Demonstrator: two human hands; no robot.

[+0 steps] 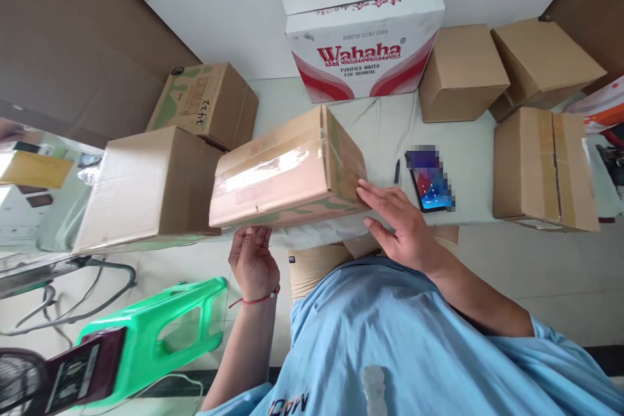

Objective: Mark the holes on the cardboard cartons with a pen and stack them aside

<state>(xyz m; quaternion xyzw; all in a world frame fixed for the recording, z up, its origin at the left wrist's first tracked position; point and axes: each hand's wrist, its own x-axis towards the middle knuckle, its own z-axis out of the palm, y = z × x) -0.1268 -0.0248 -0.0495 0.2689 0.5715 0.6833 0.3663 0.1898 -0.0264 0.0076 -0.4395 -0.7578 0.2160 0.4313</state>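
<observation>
A brown cardboard box (277, 172) with shiny clear tape along its top and green print on its side lies in front of me, tilted at the table's near edge. My left hand (254, 260) is at the lower left edge of this box, palm up, its fingers curled and thumb drawn in against the edge. Part of those fingertips is hidden by the box. On the right end of the box rest the outstretched fingers of my right hand (397, 224), with the thumb held apart. A red string bracelet (260, 299) circles my left wrist.
More cardboard boxes stand left (141, 188) and right (526, 169). A white Wahaha carton (365, 55) is at the back. A phone (429, 182) and a black pen (397, 172) lie on the covered table (468, 162). Below left is a green stool (146, 331).
</observation>
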